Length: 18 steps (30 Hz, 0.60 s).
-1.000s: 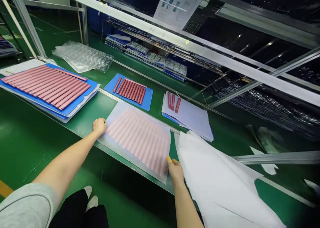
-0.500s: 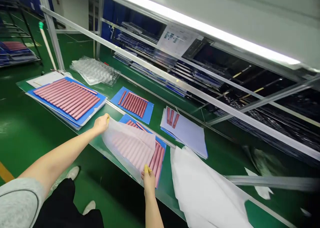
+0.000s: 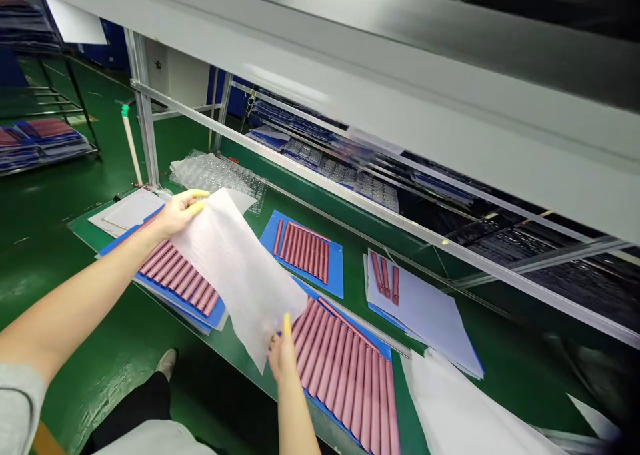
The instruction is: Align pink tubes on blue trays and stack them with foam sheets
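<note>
My left hand (image 3: 177, 214) and my right hand (image 3: 283, 354), both with yellow fingertip covers, pinch opposite corners of a thin white translucent sheet (image 3: 235, 268) and hold it up off the bench. Below my right hand lies a blue sheet (image 3: 313, 322) bearing rows of pink rods (image 3: 345, 375), its lower end cut off by the frame. Under the lifted sheet and my left forearm, a stack of blue sheets (image 3: 175, 302) carries more pink rods (image 3: 177, 275), partly hidden.
Farther along the green workbench (image 3: 240, 348), a small blue sheet (image 3: 335, 268) holds a short row of pink rods (image 3: 305, 252). White papers (image 3: 425, 322) carry 3 rods (image 3: 384, 280). Clear plastic trays (image 3: 217, 174) lie behind, with white sheeting (image 3: 450, 408) at lower right and an aluminium rail (image 3: 380, 208) above.
Both hands have lifted the white sheet off the blue sheet, uncovering its pink rods. The sheet now hangs tilted between my hands, and the view has swung left.
</note>
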{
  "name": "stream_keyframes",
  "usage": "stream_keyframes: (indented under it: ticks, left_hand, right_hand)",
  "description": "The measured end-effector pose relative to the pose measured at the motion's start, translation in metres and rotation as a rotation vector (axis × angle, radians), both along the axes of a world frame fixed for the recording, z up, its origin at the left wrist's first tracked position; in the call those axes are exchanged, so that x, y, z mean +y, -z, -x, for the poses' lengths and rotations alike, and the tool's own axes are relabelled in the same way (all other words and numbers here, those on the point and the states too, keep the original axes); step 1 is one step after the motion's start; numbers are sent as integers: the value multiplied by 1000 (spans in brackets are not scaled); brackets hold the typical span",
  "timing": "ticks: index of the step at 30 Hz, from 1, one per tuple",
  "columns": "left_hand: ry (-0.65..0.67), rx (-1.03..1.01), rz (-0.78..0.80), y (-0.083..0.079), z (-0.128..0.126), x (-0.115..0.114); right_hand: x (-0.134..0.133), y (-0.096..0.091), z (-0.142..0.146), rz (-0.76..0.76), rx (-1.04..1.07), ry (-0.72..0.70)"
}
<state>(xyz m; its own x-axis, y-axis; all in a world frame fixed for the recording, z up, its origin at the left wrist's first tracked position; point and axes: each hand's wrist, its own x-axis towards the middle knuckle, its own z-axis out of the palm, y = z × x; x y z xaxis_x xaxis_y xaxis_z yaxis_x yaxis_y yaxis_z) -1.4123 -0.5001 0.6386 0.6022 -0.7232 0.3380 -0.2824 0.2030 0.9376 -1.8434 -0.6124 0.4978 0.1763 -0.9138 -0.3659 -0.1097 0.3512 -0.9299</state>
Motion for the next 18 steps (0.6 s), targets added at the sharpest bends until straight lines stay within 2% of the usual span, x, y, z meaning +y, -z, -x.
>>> stream_keyframes:
  ticks: [1,3,5,7,8,9,11,13,15,18]
  left_hand:
    - [-22,10,-14,-5,-18,2]
    - [-118,-49,-80,-12,-50,7]
    - [-302,-175,-130,-16,-77,15]
    - [-500,-333,-162,-13,-100,25]
    - [-574,-401,-212,-8,-110,30]
    - [-607,-452,-328,0,-120,34]
    - [-542,-483,-704,23,-135,42]
    - [-377,-444,-1053,52,-143,48]
    - [-237,-413,-1203,81,-146,54]
    - [-157,-419,-1260,116,-144,64]
  right_hand:
    - [5,-5,-29,2,-11,-35]
    - [4,-20,-79,99,0,-40]
    - [-10,-38,-116,233,51,10]
    - [-30,-53,-142,308,118,35]
    - [-40,-58,-151,336,164,39]
    - [-48,-61,-158,355,221,38]
    - [-57,-57,-169,345,366,25]
    - [-53,-46,-176,284,528,10]
    - [-41,-31,-180,214,671,-8]
    - [-18,-12,-178,144,818,-45]
